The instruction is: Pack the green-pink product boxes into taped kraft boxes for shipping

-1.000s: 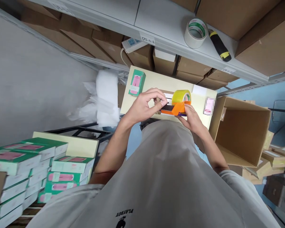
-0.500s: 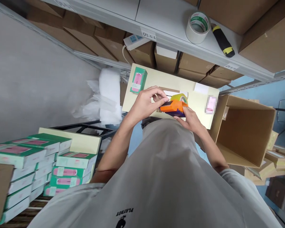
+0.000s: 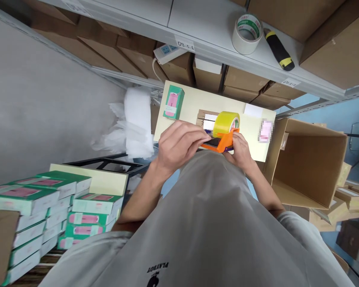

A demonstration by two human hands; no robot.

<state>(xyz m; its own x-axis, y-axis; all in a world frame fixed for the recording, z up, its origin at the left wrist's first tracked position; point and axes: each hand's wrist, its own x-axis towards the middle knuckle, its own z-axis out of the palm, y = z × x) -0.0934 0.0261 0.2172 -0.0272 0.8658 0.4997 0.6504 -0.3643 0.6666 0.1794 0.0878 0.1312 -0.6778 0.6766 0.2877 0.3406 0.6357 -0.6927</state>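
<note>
My right hand (image 3: 241, 150) grips an orange tape dispenser (image 3: 226, 140) close to my body, above the front edge of the pale table (image 3: 191, 101). The dispenser carries a wide roll of yellow tape (image 3: 224, 123). Thumb and fingertips of my left hand (image 3: 179, 142) are pinched together at the dispenser's dark front end; what lies between them is too small to make out. Behind the hands, partly hidden, a brown cardboard piece (image 3: 201, 115) with a white label lies on the table. A green box with a pink picture (image 3: 172, 101) lies at the table's left end.
An open cardboard carton (image 3: 306, 171) stands on the right. Overhead, a shelf holds a white tape roll (image 3: 247, 35) and a black-yellow utility knife (image 3: 279, 50). Stacked green boxes (image 3: 86, 219) are at lower left, white wrapping (image 3: 137, 123) left of the table.
The dispenser has turned in my right hand, so more of the yellow roll faces me. My left hand has come lower and nearer, its fingers now closed together at the dispenser's front.
</note>
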